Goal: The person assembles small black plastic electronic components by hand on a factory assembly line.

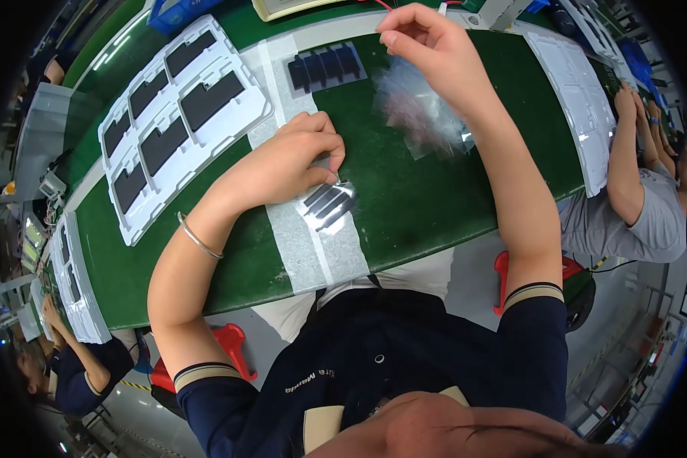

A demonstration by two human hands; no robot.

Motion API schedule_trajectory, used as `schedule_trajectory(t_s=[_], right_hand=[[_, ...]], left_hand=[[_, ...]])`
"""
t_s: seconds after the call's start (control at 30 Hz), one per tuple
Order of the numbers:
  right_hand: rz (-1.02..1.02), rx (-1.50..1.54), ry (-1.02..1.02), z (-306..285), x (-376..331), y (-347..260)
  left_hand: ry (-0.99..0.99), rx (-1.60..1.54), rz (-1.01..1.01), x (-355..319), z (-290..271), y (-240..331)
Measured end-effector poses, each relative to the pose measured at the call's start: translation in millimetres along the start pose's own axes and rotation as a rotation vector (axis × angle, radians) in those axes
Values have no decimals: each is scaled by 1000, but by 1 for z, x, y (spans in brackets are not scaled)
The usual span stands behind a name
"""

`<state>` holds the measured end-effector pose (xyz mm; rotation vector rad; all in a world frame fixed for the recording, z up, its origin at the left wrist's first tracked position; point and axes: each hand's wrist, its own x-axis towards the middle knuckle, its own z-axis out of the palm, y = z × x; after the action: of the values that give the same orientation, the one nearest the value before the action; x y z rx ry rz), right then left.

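Note:
My left hand point(301, 153) is bent over the table, thumb and fingers pinched at the upper edge of a small shiny clear film with dark strips point(330, 204). The film lies over a pale strip of matting point(324, 256). Raised at the far side, my right hand point(427, 46) has its thumb and forefinger closed together; whatever may be between them is too small to make out. Below it lies a loose pile of clear film pieces point(420, 107). Another sheet with several black strips point(326, 69) rests beyond my left hand.
A white tray point(263, 114) with black flat parts in its compartments stands at the left on the green tabletop point(404, 221). Stacked white trays point(576, 107) line the right side. A blue bin point(177, 14) sits at the far left. Co-workers' arms point(626, 145) show at both sides.

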<state>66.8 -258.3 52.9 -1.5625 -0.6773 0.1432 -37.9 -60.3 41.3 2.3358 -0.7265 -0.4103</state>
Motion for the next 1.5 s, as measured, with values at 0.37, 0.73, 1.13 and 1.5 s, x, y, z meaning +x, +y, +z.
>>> schedule_trajectory(t_s=[0.37,0.73,1.13,1.5], right_hand=[[71,-160,-376,46,-36,-10],[-153,-508,-359,66,-45,-2],[347,1,-496,57,-44,-3],[410,-807,-389,-23,-3,-3]], left_hand=[[340,-999,-243,-50,10,-21],[513,-1008,-13,-52,30,-19],[452,-1086,65,-51,29,-20],[408,-566,-128,-57,14,-19]])
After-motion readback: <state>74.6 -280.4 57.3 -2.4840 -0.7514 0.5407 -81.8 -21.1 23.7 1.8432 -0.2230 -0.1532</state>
